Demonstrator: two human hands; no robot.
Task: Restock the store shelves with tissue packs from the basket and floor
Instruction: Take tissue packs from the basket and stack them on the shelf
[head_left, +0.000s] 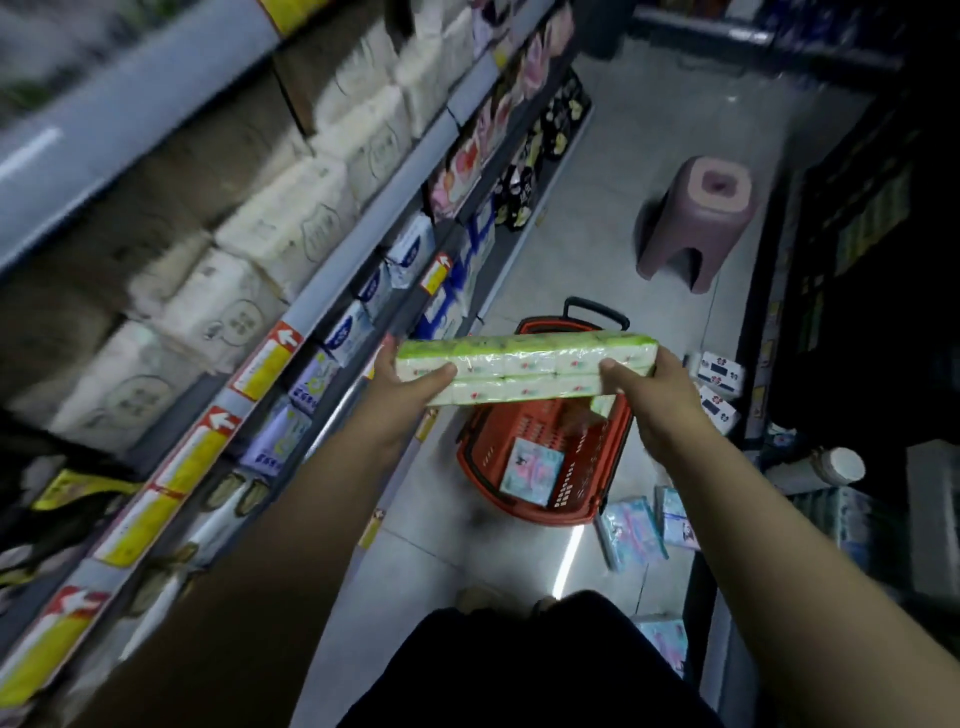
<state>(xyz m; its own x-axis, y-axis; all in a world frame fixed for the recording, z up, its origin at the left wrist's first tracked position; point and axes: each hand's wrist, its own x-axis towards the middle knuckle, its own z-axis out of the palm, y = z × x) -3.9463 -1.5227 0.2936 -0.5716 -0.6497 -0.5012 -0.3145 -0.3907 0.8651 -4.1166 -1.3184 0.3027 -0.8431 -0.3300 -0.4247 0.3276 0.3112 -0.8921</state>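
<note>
While left hand (402, 383) and right hand (661, 402) grip 1 pack (524, 358), 1 basket (537, 513) lies below.

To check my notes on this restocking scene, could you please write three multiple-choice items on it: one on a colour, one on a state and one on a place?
1. What colour is the basket?
A. blue
B. red
C. green

2. How is the green pack held?
A. by one hand only
B. by the left hand and the right hand, one at each end
C. by no hand

3. Where is the stool?
A. in the basket
B. on the green pack
C. on the floor beyond the basket

Answers:
1 B: its rim and walls are red.
2 B: a thumb presses on each end.
3 C: its legs stand on the floor past the basket.
</note>
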